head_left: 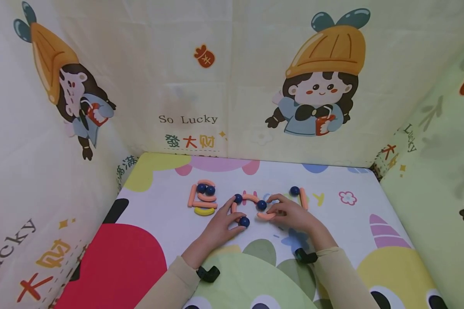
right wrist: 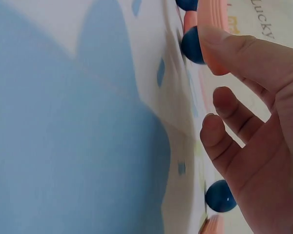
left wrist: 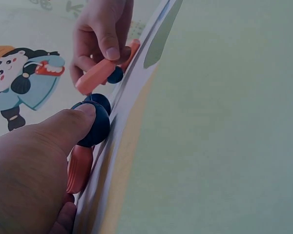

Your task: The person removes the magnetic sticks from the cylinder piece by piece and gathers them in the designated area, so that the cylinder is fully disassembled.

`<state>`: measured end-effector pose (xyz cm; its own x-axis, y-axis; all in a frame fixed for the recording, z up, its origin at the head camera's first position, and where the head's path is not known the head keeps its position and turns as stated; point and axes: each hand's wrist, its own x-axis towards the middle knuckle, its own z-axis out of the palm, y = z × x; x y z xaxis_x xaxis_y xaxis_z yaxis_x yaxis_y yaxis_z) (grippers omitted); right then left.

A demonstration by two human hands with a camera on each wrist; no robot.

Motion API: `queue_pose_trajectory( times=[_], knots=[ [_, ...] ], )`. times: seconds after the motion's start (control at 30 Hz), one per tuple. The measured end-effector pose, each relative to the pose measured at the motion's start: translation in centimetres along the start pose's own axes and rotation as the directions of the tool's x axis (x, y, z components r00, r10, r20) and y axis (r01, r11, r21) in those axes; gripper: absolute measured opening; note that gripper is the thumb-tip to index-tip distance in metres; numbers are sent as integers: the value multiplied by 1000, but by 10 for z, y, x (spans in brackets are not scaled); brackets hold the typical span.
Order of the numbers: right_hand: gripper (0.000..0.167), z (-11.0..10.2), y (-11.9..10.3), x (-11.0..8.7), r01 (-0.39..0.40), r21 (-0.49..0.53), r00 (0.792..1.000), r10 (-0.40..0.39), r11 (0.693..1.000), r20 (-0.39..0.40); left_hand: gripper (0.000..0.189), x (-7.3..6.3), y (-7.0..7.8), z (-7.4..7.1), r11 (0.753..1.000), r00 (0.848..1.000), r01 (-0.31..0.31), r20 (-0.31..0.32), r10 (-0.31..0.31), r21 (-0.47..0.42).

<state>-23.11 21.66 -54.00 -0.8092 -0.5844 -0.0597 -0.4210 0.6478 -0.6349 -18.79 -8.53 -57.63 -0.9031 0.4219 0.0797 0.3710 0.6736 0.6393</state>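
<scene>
My left hand (head_left: 221, 225) pinches a dark blue ball (head_left: 244, 222), its thumb lying on the ball in the left wrist view. One of its fingers reaches up beside a second blue ball (head_left: 237, 198), and a pink stick (head_left: 233, 207) runs between the two, partly behind the fingers. From that second ball a curved pink stick (head_left: 251, 197) leads to a third blue ball (head_left: 261, 205). Between thumb and fingers my right hand (head_left: 295, 214) holds another curved pink stick (right wrist: 216, 61), close below the third ball; its other fingers are bent loosely.
To the left lies a figure of pink sticks (head_left: 191, 196) with two blue balls (head_left: 206, 189) inside, and a yellow curved stick (head_left: 204, 211) below it. Beyond my right hand lie a blue ball (head_left: 294, 191) and a pink stick (head_left: 303, 198). Printed cloth walls (head_left: 247, 86) enclose the table.
</scene>
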Motion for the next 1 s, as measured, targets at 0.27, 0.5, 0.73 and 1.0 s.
queue_pose_trajectory(
  times=[0.27,0.5,0.73,1.0],
  knots=[
    [18,-2,9,-10,-59,-15,996,58,998,-75,38,0,-3,3,1000,1000,2,0,-2,10],
    [20,-5,18,-22,-52,-76,978,35,996,-204,38,0,-4,3,1000,1000,0,-4,0,5],
    [19,-17,29,-36,-99,-69,954,75,993,-289,38,1,-3,2,1000,1000,-8,-10,8,-3],
    [23,-33,48,-56,-165,-39,888,131,986,-440,38,0,-3,3,1000,1000,-3,-5,4,4]
  ],
)
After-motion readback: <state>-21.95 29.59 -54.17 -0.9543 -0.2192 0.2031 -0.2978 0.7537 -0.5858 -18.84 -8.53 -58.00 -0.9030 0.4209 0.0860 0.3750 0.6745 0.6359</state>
